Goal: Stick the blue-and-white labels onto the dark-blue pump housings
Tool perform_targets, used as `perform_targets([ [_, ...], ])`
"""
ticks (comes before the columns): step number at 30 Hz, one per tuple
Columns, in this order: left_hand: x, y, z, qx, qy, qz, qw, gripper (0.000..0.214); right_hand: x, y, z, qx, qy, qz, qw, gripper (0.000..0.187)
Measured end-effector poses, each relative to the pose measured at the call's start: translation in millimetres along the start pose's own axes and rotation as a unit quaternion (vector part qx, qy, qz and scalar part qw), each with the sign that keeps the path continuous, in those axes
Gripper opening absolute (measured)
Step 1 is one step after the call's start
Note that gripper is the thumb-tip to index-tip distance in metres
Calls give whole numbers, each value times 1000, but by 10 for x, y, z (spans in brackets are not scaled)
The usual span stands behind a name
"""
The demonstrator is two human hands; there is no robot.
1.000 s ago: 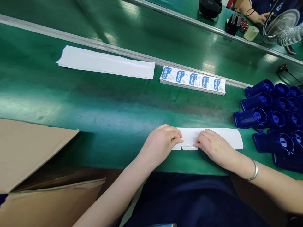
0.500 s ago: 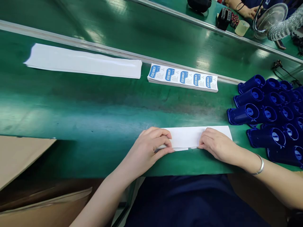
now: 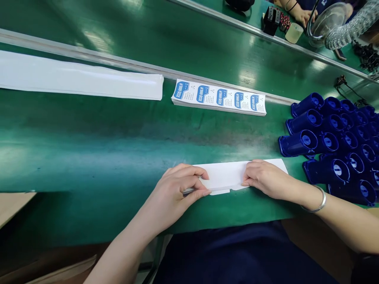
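- The left hand (image 3: 174,189) sits further left than half a second ago. Its thumb and fingers are clamped on the left end of the white strip (image 3: 225,175).
- The right hand (image 3: 263,179) has hardly moved. Its fingers lie close together on top of the strip, and I cannot tell whether the thumb grips underneath.
- The strip lies flat near the near edge of the green surface (image 3: 103,150), between both hands. A small flap shows along its near edge.
- The blue plastic parts (image 3: 325,142) crowd the right, just beside the strip's right end.
- The label stack (image 3: 219,98) and blank sheets (image 3: 79,79) line the far rail (image 3: 89,55).
- Bare surface lies to the left and between the strip and the rail.
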State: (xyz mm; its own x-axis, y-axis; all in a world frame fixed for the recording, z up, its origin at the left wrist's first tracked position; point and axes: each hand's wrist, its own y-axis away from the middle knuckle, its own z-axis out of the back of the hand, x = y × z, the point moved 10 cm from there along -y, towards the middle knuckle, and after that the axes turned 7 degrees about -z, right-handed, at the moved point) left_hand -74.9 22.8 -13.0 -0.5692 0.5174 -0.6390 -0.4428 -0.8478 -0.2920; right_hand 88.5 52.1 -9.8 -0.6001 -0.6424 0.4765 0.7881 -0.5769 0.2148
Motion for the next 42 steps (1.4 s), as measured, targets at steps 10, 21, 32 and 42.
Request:
perform_targets([
  [10, 80, 48, 77, -21, -21, -8, 1000, 33, 1, 69, 69, -29, 21, -6, 999, 22],
  [21, 337, 120, 73, 58, 30, 139, 988, 42, -73, 186, 70, -11, -32, 5, 999, 18],
  [32, 399, 130, 56, 65, 50, 175, 981, 43, -173, 75, 54, 48, -39, -28, 998, 15],
  [42, 368, 97, 74, 61, 35, 146, 987, 45, -219, 61, 14, 30, -25, -48, 998, 19],
])
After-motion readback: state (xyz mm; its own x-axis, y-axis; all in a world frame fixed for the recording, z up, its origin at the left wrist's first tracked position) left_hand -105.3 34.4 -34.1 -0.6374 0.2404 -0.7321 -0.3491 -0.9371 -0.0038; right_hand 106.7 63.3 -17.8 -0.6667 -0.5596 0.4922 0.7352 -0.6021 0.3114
